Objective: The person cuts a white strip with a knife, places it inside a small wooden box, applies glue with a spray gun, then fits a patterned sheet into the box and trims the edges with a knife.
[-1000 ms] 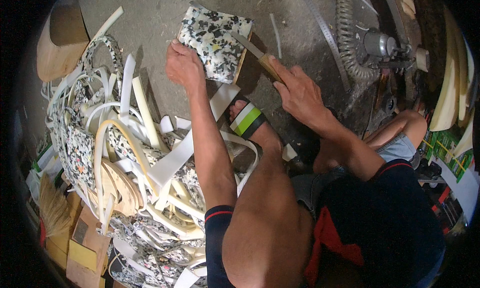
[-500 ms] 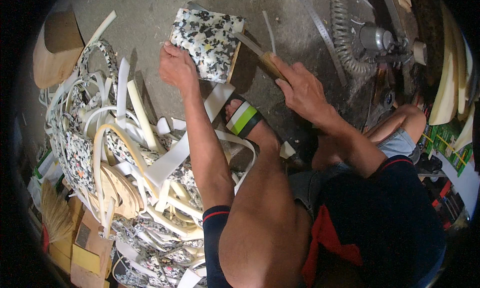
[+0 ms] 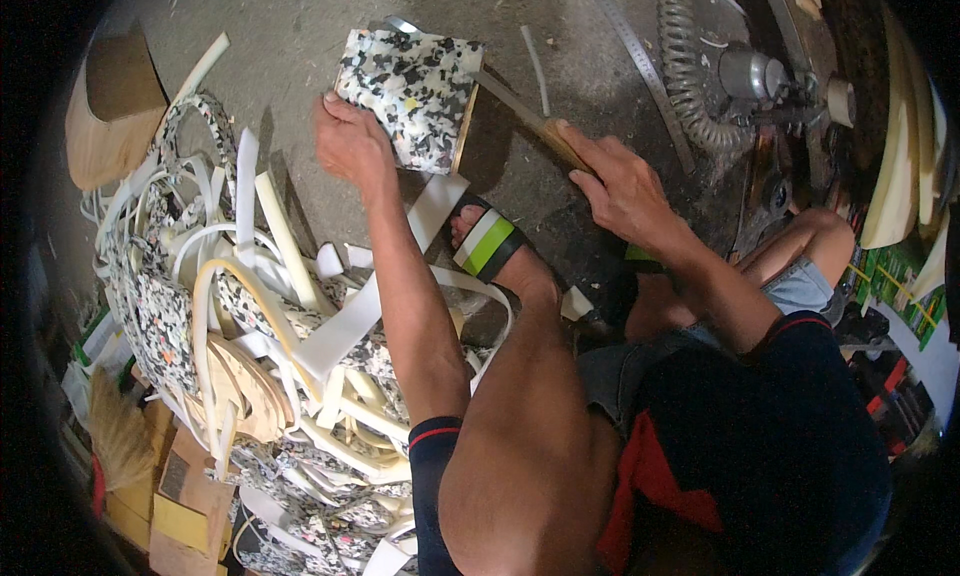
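My left hand [image 3: 352, 144] is closed on the lower left edge of a block of speckled black-and-white foam [image 3: 410, 91]. A strip of thin wooden board shows along the block's right side, and a small shiny metal piece [image 3: 402, 23] pokes out at its top edge. In my right hand [image 3: 625, 184] is a long-bladed knife [image 3: 515, 98], gripped by its wooden handle. Its blade slants up to the left, and the tip meets the foam's upper right edge. How deep the tip goes, I cannot tell.
A big heap of foam strips and offcuts [image 3: 250, 306] lies at the left, with a bent plywood piece [image 3: 115, 141] beyond it. Far right are a metal ruler [image 3: 640, 66], a coiled hose [image 3: 680, 66] and a silver-cupped tool [image 3: 752, 78]. My sandalled foot [image 3: 487, 238] is just below the block.
The foam block and my left hand have shifted slightly down and left. My right hand has drawn the knife a little back toward the lower right.
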`<move>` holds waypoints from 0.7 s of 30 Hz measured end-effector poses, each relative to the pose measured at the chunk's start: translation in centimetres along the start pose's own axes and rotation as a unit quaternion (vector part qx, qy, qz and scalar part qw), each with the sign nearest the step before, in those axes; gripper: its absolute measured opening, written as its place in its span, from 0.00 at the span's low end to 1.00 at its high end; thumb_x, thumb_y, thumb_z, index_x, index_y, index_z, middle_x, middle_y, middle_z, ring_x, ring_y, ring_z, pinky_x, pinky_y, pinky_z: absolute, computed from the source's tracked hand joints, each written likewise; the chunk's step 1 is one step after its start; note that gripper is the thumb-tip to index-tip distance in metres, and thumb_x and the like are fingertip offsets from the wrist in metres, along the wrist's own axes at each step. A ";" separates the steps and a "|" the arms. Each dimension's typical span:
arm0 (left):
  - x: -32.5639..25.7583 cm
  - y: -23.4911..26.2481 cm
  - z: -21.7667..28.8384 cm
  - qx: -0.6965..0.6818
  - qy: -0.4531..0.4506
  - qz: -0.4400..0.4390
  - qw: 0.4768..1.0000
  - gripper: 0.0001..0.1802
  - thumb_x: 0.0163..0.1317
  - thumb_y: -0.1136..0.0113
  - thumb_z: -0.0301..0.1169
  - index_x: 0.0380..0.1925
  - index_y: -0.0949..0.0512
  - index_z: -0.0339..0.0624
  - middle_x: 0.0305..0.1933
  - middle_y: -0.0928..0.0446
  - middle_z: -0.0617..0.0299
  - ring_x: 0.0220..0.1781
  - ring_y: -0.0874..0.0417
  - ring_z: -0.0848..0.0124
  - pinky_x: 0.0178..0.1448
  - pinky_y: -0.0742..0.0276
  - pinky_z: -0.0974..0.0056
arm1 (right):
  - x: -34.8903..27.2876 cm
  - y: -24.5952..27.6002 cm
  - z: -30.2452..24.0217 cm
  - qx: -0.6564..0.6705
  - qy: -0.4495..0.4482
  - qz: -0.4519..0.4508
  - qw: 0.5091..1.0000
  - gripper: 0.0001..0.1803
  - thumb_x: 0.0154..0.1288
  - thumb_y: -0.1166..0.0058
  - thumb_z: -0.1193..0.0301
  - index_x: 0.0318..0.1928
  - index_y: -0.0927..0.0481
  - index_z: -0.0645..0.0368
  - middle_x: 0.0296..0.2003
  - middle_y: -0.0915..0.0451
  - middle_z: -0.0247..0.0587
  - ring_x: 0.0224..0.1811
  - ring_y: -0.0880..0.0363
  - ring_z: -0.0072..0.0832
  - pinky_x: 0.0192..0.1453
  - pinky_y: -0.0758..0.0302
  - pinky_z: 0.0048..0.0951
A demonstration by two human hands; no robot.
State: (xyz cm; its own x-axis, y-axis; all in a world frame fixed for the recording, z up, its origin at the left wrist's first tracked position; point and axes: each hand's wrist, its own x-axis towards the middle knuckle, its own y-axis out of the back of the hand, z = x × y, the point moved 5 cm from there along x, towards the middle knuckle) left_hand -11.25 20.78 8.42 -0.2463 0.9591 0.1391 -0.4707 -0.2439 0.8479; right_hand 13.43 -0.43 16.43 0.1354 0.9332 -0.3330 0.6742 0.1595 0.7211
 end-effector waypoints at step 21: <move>-1.3 -3.3 7.7 0.064 -0.381 -0.134 0.912 0.26 0.63 0.41 0.31 0.64 0.25 0.53 0.77 0.35 0.59 0.81 0.48 0.40 0.79 0.57 0.26 | -1.4 1.4 3.0 0.011 -0.005 0.010 1.000 0.36 0.66 0.41 0.74 0.75 0.33 0.47 0.35 0.24 0.55 0.36 0.20 0.51 0.40 0.23 0.48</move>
State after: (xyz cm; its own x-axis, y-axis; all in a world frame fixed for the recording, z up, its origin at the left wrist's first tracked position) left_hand -2.91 21.47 9.40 0.5470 0.8146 0.1928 -0.3124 -0.0150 0.9498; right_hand 16.33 -2.47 16.09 0.1570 0.9326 -0.3249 0.6874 0.1331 0.7140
